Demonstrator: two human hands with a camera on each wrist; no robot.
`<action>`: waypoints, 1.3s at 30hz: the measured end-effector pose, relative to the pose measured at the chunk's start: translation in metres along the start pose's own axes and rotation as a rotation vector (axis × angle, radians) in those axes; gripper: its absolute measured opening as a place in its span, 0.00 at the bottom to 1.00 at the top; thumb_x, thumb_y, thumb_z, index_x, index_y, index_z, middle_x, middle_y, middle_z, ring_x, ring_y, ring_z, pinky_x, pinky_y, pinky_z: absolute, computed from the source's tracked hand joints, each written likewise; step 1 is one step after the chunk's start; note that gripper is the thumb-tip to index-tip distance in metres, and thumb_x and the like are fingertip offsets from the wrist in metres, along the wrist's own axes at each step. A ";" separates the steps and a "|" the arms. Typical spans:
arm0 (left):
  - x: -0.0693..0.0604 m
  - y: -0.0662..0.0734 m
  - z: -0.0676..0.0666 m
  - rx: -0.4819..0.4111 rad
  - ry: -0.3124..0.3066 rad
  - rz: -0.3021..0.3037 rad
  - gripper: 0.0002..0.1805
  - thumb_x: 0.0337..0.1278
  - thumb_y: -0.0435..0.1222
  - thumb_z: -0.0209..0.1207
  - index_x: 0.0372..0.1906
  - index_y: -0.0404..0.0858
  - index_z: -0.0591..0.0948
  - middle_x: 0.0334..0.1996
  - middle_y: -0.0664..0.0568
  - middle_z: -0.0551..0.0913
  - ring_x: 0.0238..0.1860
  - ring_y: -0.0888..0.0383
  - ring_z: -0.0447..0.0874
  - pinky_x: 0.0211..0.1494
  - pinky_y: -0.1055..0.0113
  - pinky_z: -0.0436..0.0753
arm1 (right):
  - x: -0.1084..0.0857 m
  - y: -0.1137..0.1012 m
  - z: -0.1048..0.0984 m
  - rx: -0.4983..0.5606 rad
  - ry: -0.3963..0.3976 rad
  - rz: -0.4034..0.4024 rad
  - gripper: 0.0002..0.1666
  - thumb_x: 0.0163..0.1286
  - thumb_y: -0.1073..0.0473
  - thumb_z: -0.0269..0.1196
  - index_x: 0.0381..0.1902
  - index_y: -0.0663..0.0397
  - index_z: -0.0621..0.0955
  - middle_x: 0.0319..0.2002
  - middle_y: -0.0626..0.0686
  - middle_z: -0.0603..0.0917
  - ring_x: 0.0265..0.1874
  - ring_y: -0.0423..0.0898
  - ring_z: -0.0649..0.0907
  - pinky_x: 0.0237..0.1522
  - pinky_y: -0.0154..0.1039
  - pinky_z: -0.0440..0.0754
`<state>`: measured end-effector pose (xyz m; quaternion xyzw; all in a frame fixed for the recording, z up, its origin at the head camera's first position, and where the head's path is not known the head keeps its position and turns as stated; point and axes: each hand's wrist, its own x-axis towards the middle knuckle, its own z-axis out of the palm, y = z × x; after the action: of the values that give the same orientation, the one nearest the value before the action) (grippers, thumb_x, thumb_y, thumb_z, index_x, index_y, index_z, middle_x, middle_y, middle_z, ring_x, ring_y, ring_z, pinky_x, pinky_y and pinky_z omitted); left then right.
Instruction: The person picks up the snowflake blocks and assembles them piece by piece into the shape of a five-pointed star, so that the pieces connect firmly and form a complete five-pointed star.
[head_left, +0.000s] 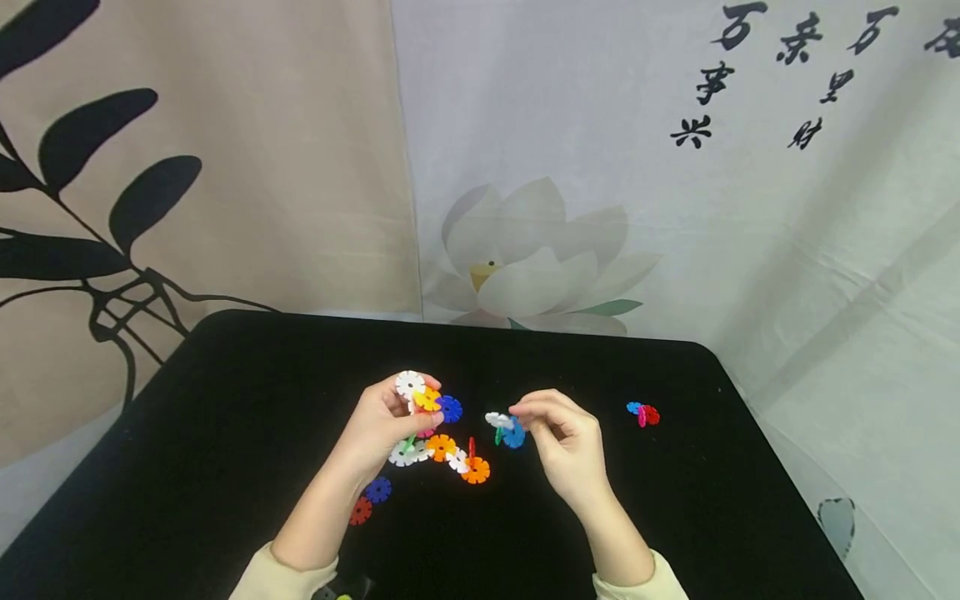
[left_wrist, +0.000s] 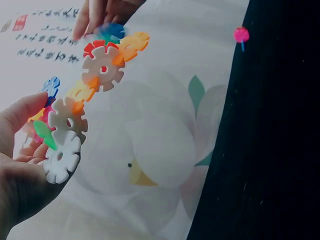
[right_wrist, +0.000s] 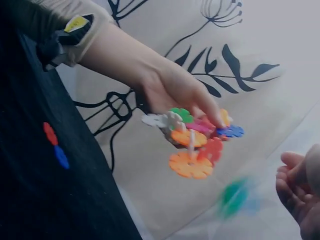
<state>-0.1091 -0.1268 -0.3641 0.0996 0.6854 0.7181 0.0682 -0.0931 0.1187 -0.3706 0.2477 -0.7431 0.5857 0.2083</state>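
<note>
My left hand [head_left: 378, 429] grips a chain of interlocking plastic snowflake discs [head_left: 441, 447], joined in white, orange, yellow, blue, pink, red and green. The chain reaches out past its fingertips toward the right. Beside the chain's far end is my right hand [head_left: 566, 446], its fingers loosely bent. Just off those fingertips is a small cluster of white, green and blue discs [head_left: 513, 433]. In the right wrist view this cluster [right_wrist: 234, 197] is blurred and stands apart from the right hand [right_wrist: 302, 187]. In the left wrist view the chain [left_wrist: 102, 69] partly covers the cluster.
A joined red and blue disc pair [head_left: 361, 510] lies on the black table [head_left: 262, 400] by the left forearm. A blue, pink and red cluster [head_left: 643, 414] lies farther right. Behind the table hangs a printed cloth [head_left: 525, 125]. A dark object [head_left: 352, 588] shows at the bottom edge.
</note>
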 end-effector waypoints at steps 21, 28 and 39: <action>-0.005 0.009 -0.060 0.096 0.089 0.148 0.11 0.55 0.27 0.63 0.44 0.40 0.80 0.30 0.50 0.84 0.29 0.58 0.82 0.35 0.68 0.83 | -0.011 0.087 0.046 -0.383 -0.625 0.384 0.27 0.57 0.47 0.70 0.51 0.55 0.81 0.43 0.49 0.81 0.32 0.39 0.78 0.31 0.34 0.78; -0.006 0.011 -0.066 0.066 0.088 0.174 0.12 0.56 0.25 0.62 0.43 0.42 0.80 0.30 0.51 0.84 0.28 0.59 0.81 0.35 0.68 0.83 | -0.008 0.083 0.051 -0.410 -0.601 0.379 0.06 0.56 0.61 0.70 0.31 0.53 0.82 0.26 0.43 0.77 0.22 0.38 0.76 0.24 0.32 0.77; -0.001 0.006 -0.037 0.070 0.041 0.105 0.12 0.56 0.28 0.64 0.46 0.35 0.78 0.32 0.48 0.84 0.32 0.54 0.83 0.38 0.65 0.83 | -0.009 0.045 0.017 0.003 -0.315 0.447 0.22 0.56 0.67 0.71 0.47 0.54 0.76 0.42 0.53 0.80 0.40 0.47 0.84 0.43 0.40 0.82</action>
<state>-0.1166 -0.1637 -0.3597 0.1229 0.7051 0.6983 0.0128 -0.1144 0.1116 -0.4144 0.1660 -0.8017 0.5724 -0.0449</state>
